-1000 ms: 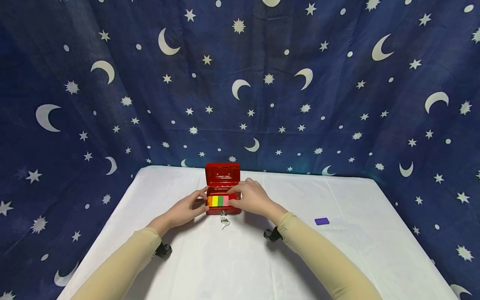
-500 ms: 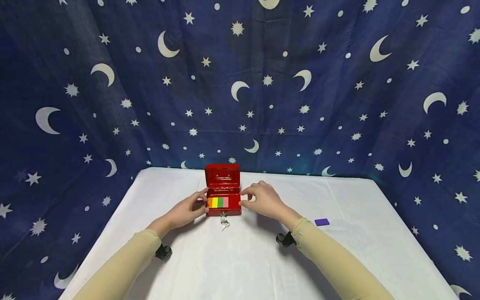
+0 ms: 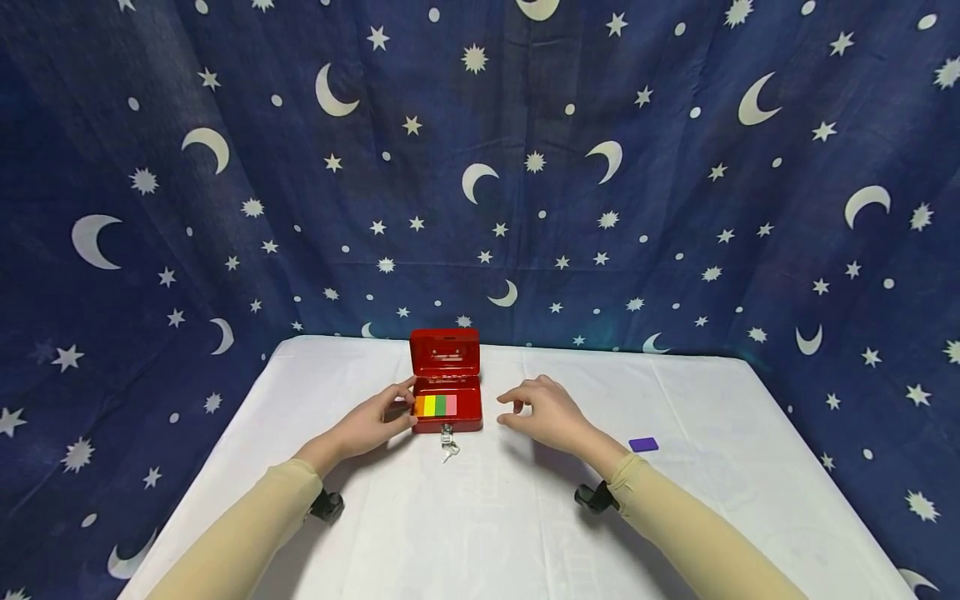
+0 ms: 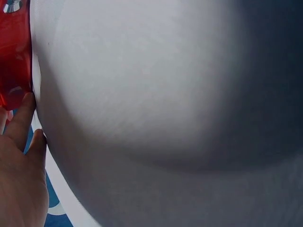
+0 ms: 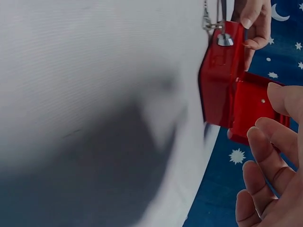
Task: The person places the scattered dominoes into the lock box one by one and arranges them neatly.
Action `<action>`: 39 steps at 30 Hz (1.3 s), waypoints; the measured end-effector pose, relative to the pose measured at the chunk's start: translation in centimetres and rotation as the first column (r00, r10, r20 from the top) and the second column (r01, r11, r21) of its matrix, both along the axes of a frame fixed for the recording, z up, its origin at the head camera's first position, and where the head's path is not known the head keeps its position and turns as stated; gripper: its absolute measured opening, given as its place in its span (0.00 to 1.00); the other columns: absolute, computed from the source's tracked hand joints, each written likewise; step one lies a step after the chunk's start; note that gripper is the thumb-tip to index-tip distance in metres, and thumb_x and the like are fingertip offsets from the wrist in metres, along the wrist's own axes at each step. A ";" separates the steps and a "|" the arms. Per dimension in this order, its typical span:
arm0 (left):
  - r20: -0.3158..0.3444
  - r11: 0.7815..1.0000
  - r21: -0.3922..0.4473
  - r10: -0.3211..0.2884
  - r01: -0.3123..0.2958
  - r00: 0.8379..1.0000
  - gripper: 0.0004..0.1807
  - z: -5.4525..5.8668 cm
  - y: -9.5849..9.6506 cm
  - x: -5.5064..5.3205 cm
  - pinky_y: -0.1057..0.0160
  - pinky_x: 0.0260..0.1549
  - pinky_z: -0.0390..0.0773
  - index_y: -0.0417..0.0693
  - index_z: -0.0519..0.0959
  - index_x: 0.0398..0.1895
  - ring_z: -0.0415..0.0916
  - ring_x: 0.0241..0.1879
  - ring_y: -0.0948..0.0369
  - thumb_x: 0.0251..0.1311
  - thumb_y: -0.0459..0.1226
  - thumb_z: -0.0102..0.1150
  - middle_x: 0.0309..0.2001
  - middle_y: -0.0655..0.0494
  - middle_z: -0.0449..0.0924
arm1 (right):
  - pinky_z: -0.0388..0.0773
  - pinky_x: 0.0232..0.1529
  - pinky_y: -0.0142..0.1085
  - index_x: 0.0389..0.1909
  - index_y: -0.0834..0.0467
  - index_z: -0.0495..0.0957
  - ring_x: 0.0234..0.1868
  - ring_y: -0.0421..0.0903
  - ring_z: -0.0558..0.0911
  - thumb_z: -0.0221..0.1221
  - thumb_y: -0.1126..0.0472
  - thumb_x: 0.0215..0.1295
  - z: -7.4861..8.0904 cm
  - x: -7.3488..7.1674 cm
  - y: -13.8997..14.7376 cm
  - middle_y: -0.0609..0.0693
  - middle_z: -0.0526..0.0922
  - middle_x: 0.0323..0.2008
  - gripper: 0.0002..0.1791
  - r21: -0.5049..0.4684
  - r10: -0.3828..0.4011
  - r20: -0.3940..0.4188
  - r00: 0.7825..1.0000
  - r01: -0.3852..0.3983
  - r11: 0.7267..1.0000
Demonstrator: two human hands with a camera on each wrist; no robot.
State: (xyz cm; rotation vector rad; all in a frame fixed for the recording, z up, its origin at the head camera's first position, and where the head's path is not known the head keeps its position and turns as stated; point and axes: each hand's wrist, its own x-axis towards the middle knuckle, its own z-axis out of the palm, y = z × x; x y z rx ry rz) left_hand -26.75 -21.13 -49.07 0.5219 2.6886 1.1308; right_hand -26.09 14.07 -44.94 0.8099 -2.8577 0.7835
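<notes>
A red metal cash box (image 3: 469,407) stands with its lid (image 3: 446,353) raised, a lock with hanging keys (image 3: 449,450) at its front. Inside lies a row of coloured blocks (image 3: 440,405): orange, yellow, green and pink, toward the left side. My left hand (image 3: 369,422) rests its thumb and fingertips on the box's left side; in the left wrist view, its fingertips (image 4: 29,100) reach the red wall. To the right of the box, my right hand (image 3: 551,412) hovers with loosely bent fingers and nothing between them. A purple block (image 3: 643,444) lies to its right.
A white cloth (image 3: 465,533) covers the table. Behind and on both sides hangs a dark blue curtain (image 3: 540,233) with moons and stars. Each wrist carries a small black camera, such as the right one (image 3: 595,497).
My right hand has withdrawn from the pink block in the box and moved right, past the box's right wall. The left hand has stayed at the box's left side.
</notes>
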 end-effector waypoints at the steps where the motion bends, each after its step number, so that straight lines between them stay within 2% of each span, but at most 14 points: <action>1: 0.004 1.000 0.002 0.003 -0.003 1.000 0.17 0.0 0.0 0.0 0.40 0.70 0.61 0.59 0.72 0.53 0.65 0.72 0.55 0.69 0.52 0.62 0.79 0.66 0.55 | 0.69 0.44 0.41 0.51 0.50 0.88 0.40 0.47 0.74 0.70 0.49 0.61 -0.1 0.1 0.3 0.33 0.75 0.28 0.18 -0.001 0.000 -0.004 1.000 0.000 1.000; 8: -0.004 1.000 0.013 -0.007 0.007 1.000 0.16 -0.1 0.1 -0.2 0.39 0.70 0.61 0.59 0.72 0.53 0.67 0.71 0.54 0.70 0.50 0.62 0.80 0.64 0.55 | 0.69 0.43 0.40 0.50 0.49 0.88 0.39 0.45 0.73 0.71 0.47 0.61 -0.7 1.1 2.4 0.31 0.75 0.29 0.18 0.020 -0.029 -0.010 1.000 0.029 0.999; 14: 0.003 1.000 0.019 0.002 -0.002 1.000 0.15 0.0 0.2 -0.2 0.39 0.70 0.60 0.59 0.72 0.53 0.67 0.72 0.55 0.69 0.49 0.63 0.79 0.65 0.55 | 0.69 0.45 0.42 0.51 0.50 0.88 0.41 0.48 0.75 0.70 0.46 0.62 -1.0 1.8 4.3 0.31 0.74 0.29 0.19 0.018 -0.054 0.003 0.999 0.054 0.998; 21: 0.024 1.000 0.017 0.020 -0.020 1.000 0.16 0.1 0.3 -0.1 0.37 0.70 0.59 0.59 0.72 0.54 0.64 0.73 0.53 0.69 0.49 0.63 0.80 0.65 0.54 | 0.69 0.44 0.41 0.50 0.49 0.88 0.39 0.42 0.73 0.70 0.46 0.62 -1.8 2.8 6.4 0.30 0.74 0.29 0.18 0.001 -0.100 -0.034 0.994 0.100 0.995; 30: 0.033 1.000 0.023 0.020 -0.021 0.999 0.17 0.0 0.3 -0.2 0.38 0.70 0.59 0.59 0.72 0.54 0.64 0.73 0.54 0.68 0.49 0.64 0.80 0.66 0.54 | 0.69 0.40 0.38 0.50 0.49 0.88 0.36 0.39 0.70 0.71 0.47 0.61 -2.7 3.7 8.7 0.30 0.73 0.28 0.18 0.014 -0.155 -0.026 0.988 0.155 0.988; 39: 0.031 1.000 0.007 0.028 -0.028 0.999 0.15 -0.1 0.1 -0.1 0.35 0.70 0.59 0.60 0.72 0.52 0.62 0.74 0.53 0.68 0.50 0.63 0.80 0.67 0.53 | 0.71 0.40 0.41 0.50 0.49 0.88 0.38 0.41 0.72 0.72 0.47 0.61 -3.1 4.6 10.8 0.31 0.74 0.28 0.18 -0.008 -0.213 -0.040 0.976 0.213 0.977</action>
